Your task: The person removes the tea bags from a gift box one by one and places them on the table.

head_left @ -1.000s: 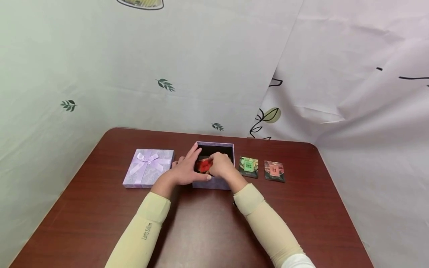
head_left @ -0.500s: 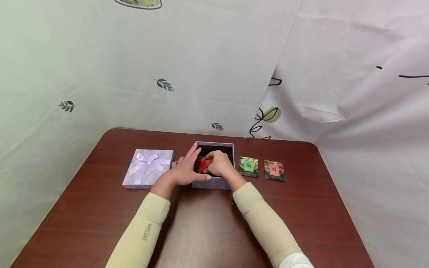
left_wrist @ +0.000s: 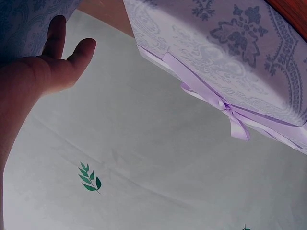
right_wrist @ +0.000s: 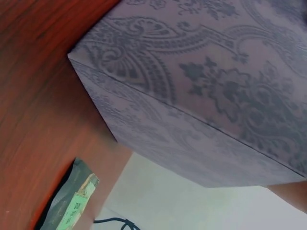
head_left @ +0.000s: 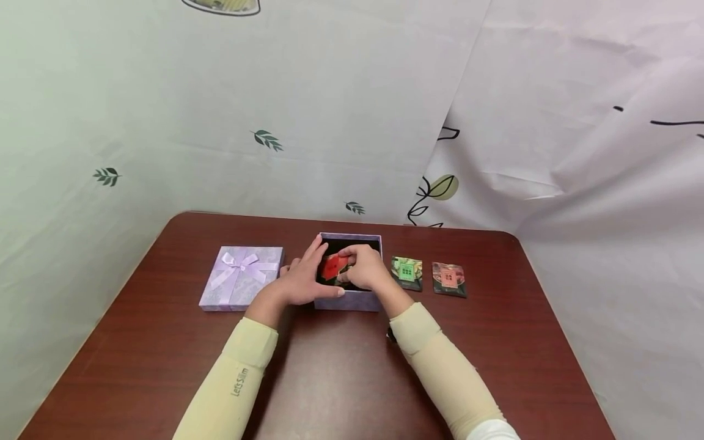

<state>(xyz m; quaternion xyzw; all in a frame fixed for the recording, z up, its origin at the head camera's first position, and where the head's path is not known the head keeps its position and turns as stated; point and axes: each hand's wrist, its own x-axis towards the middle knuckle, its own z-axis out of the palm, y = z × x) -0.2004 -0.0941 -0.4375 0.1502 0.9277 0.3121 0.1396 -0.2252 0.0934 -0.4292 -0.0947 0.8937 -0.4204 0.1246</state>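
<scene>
An uncovered lilac patterned box with a black inside stands near the back of the table. My left hand spans its left side, fingers spread and nearly straight, the thumb lying along the front rim. Inside the box, my right hand pinches the right edge of a red sachet between thumb and fingers. Another dark, printed piece shows just under that hand. In the left wrist view, the left hand reaches along the box's outer side. The right wrist view shows only the box's outer walls.
Left of the box lies its matching lid with a lilac ribbon bow. To the right, a green-labelled sachet and an orange-red one lie flat on the brown table. A patterned white cloth hangs behind.
The right hand has risen slightly, and the red sachet has turned so more of its face shows. The left hand keeps its place on the box.
</scene>
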